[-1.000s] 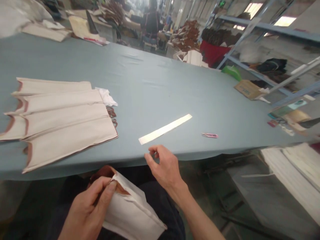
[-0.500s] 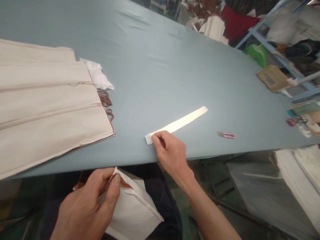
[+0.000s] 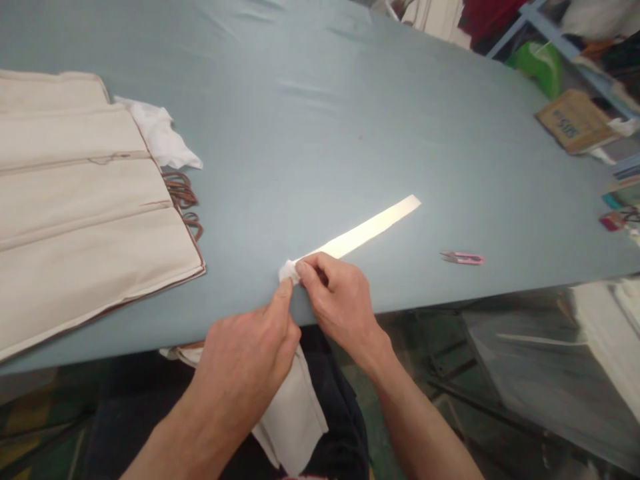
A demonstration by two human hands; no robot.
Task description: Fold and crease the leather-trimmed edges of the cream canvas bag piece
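Near the table's front edge, my right hand [image 3: 340,293] is closed, with thumb and forefinger pinching the near end of a flat, pale, shiny strip [image 3: 373,230]. A small crumpled white piece [image 3: 289,271] lies at that end. My left hand [image 3: 255,340] touches this white piece with its outstretched forefinger. The other left fingers are curled and mostly hidden. From under them a cream fabric piece [image 3: 295,413] with stitched edges hangs over my lap, apparently held in those fingers. The strip's far end rests on the blue-grey table [image 3: 280,193].
Large cream fabric panels with brown edging [image 3: 90,220] are stacked at left. Beside them lie brown cords [image 3: 181,190] and a white cloth scrap [image 3: 165,137]. Pink-handled thread snips [image 3: 463,258] lie at right. A cardboard box [image 3: 575,123] and a green object [image 3: 543,67] stand farther off.
My left hand has moved up and right from the lap to the strip's near end, its forefinger now on the white piece. The right hand keeps its pinch; the white end looks more crumpled.
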